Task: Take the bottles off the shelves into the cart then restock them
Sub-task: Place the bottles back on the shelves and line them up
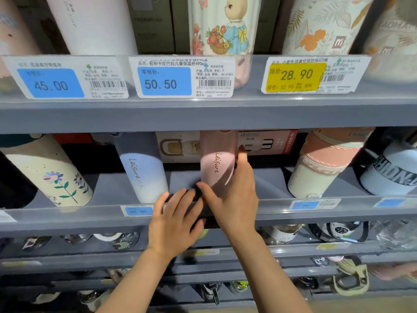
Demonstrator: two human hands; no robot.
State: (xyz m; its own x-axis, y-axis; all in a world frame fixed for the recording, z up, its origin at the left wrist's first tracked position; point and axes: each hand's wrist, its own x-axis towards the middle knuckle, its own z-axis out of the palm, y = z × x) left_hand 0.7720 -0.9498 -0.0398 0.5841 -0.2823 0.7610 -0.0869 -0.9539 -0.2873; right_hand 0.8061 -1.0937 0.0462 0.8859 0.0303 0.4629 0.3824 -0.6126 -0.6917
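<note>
We faced grey store shelves [203, 114] stacked in tiers, each front edge carrying a clear rail with price labels [164, 81], blue ones and a yellow one [295, 76]; light fell brightly on the upper tier, lower tiers lay dimmer

Middle shelf [203, 213], left to right: flower bottle [48, 172], Leisure bottle [144, 170], second Leisure bottle [217, 161], stitched bottle [322, 163], lettered bottle [392, 172]. Boxes [178, 146] stand behind the two Leisure bottles. Right hand [234, 199] wraps the second Leisure bottle from its right side, thumb at its base. Left hand [176, 222] lies on the shelf's front edge, just left of the right hand, between the two Leisure bottles. Upper shelf [203, 114] above carries three price tags [182, 76] along its front, bottles behind them. Lower shelves [90, 258] sit below the hands
</note>
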